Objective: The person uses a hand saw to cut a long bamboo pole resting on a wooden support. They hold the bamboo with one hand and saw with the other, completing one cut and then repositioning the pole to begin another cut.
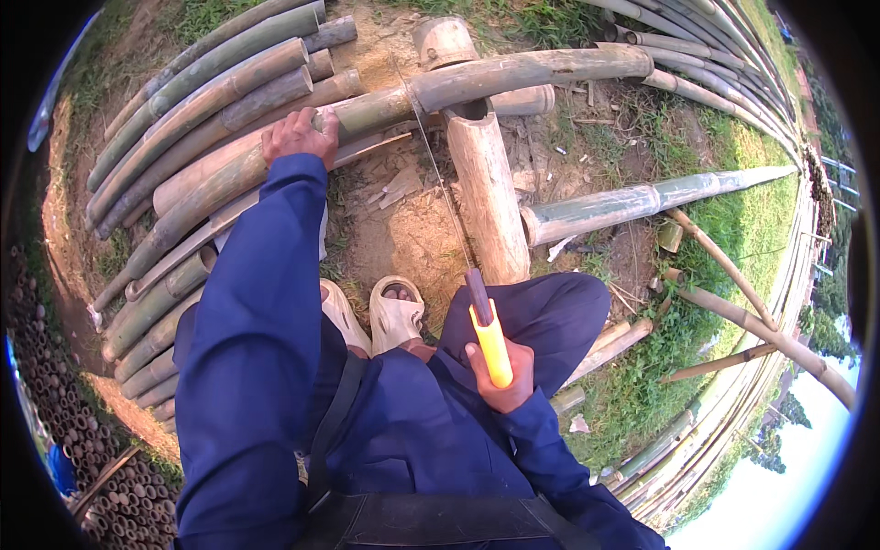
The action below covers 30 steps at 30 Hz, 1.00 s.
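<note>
A long bamboo pole (371, 112) lies across in front of me, its right part resting over a thick upright bamboo post (489, 197). My left hand (301, 137) is closed over the top of this pole, left of the post. In my right hand (507, 376), near my right knee, is the yellow handle of a hand saw (449, 203). Its thin blade reaches away from me and crosses the pole just left of the post. Whether the teeth have gone into the pole, I cannot tell.
Cut bamboo lengths (243, 108) lie stacked to the left. Another green bamboo pole (660, 195) stretches right from the post. Sawdust (423, 236) covers the ground by my sandals (397, 312). Long poles (706, 55) are piled at far right, and a bamboo frame (733, 275) stands nearer.
</note>
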Motion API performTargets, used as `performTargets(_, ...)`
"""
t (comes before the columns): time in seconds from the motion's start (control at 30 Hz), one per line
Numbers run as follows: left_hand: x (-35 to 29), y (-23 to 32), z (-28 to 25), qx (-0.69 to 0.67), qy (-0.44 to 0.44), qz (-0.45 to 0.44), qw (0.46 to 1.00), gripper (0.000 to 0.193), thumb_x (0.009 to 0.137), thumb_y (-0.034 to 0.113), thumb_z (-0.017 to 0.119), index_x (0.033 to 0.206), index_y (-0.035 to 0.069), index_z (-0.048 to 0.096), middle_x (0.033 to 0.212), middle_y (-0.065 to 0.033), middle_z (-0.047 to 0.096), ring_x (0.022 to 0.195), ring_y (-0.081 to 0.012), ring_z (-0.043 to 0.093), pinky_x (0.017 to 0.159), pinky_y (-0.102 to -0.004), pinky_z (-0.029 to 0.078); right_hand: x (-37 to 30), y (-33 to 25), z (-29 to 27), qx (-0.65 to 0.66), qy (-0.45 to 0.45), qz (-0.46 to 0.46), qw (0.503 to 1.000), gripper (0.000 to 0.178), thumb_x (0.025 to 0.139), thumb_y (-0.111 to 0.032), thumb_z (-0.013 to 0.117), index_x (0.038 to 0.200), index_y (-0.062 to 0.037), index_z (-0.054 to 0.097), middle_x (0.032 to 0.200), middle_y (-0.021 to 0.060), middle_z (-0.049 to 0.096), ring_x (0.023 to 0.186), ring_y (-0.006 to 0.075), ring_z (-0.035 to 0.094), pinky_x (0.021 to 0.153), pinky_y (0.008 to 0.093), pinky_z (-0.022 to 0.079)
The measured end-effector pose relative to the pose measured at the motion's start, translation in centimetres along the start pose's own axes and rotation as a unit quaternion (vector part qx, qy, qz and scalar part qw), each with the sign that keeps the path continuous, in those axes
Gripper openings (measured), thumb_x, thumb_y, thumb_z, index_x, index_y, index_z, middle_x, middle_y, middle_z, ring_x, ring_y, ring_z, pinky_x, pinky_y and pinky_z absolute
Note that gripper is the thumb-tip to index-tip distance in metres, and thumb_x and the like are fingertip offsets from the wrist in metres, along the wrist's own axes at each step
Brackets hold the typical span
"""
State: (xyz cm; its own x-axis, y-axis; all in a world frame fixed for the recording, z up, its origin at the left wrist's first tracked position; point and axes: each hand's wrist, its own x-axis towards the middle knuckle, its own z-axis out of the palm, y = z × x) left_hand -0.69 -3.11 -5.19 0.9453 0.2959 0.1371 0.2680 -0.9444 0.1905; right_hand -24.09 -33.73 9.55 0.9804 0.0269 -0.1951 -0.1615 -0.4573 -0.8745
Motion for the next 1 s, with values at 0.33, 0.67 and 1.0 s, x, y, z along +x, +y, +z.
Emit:
performTargets(0.33, 0.1, 0.9, 0.1, -0.036, -0.007, 0.006, 0.999, 0.053, 0.097, 0.056, 0.048, 0.107, 0.012, 0.074, 0.109, -0.0114, 0.074, 0.109, -0.0297, 0.067, 0.105, -0.0441, 0.044, 12.3, 2.7, 5.0, 0.033, -0.018, -0.003, 0.999, 0.022, 0.093, -0.009, 0.075, 0.078, 0.0007, 0.062, 0.061, 0.0004, 0.054, 0.055, 0.0082, 0.046, 0.051, 0.0302, 0.039)
performTargets(0.67, 0.1, 1.2, -0.6, -0.035, -0.043, -0.008, 0.998, 0.051, 0.096, 0.054, 0.049, 0.114, 0.013, 0.074, 0.115, -0.0095, 0.073, 0.114, -0.0281, 0.065, 0.108, -0.0435, 0.043, 6.7, 2.4, 2.5, -0.003, -0.021, 0.031, 0.999, 0.015, 0.094, -0.008, 0.074, 0.089, 0.0035, 0.067, 0.066, 0.0028, 0.058, 0.058, 0.0096, 0.051, 0.056, 0.0294, 0.044)
performTargets(1.0, -0.1, 0.2, -0.4, -0.010, -0.024, -0.009, 1.000, 0.052, 0.098, 0.056, 0.047, 0.117, 0.015, 0.073, 0.116, -0.0081, 0.073, 0.114, -0.0275, 0.066, 0.110, -0.0425, 0.042, -2.5, 2.6, 0.1, -0.016, -0.019, 0.035, 0.999, 0.028, 0.091, -0.004, 0.075, 0.116, 0.0066, 0.069, 0.089, 0.0096, 0.071, 0.081, 0.0123, 0.066, 0.078, 0.0280, 0.053)
